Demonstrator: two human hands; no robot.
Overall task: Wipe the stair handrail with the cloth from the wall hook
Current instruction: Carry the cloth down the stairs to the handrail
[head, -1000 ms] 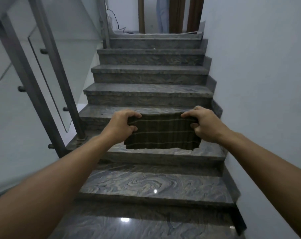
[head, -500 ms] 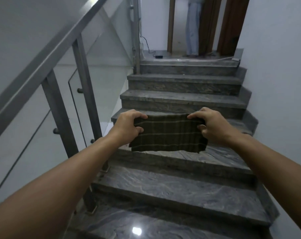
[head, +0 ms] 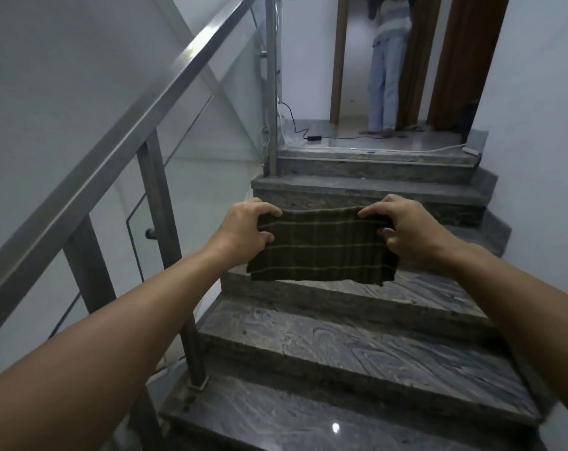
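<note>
A dark olive cloth [head: 321,252] with pale check lines hangs stretched flat in front of me over the grey stone stairs. My left hand [head: 247,231] pinches its upper left corner and my right hand [head: 403,227] pinches its upper right corner. The steel handrail [head: 139,118] runs diagonally up the left side, from the lower left to a post [head: 271,76] at the landing. The cloth is to the right of the rail and does not touch it.
Glass panels [head: 211,148] and steel posts [head: 165,242] fill the space under the rail. Stone steps [head: 341,356] rise to a landing [head: 374,141] with a black cable and adapter. A person [head: 387,60] stands in the doorway there. A plain wall [head: 543,157] closes the right side.
The view has tilted up and moved closer to the landing, so more of the handrail and the doorway show. Both hands still hold the cloth stretched between them, slightly higher in the view.
</note>
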